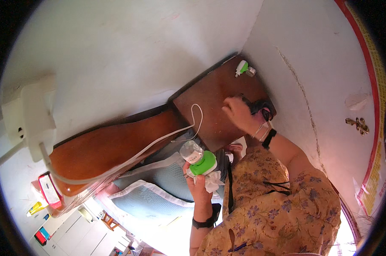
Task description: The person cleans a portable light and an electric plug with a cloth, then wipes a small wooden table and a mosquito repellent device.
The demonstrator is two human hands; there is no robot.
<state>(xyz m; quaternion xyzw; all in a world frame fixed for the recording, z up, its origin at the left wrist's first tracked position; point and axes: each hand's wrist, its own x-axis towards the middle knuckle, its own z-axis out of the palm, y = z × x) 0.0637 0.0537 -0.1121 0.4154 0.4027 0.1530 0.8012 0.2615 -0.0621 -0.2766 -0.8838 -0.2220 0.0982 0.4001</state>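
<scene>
My left hand (199, 187) is closed around a green and white plug-in liquid vaporizer (203, 163), with its clear bottle (191, 152) pointing up and left. A crumpled white tissue (213, 181) is held against it in the same hand. My right hand (239, 112) is above the brown wooden bedside surface (210, 106), beside a black item (263, 106) whose kind I cannot make out. Its fingers are bent and slightly blurred, so whether they hold anything is unclear. A second green and white vaporizer (244, 69) lies in the far corner of the wood.
A white cable (150, 147) runs from a wall socket and plug (36, 115) across the wooden headboard (112, 141), ending in a loop near the bedside surface. Blue-grey bedding (159, 187) with white edging lies below. White walls meet at the corner. A red-and-white box (50, 190) sits at left.
</scene>
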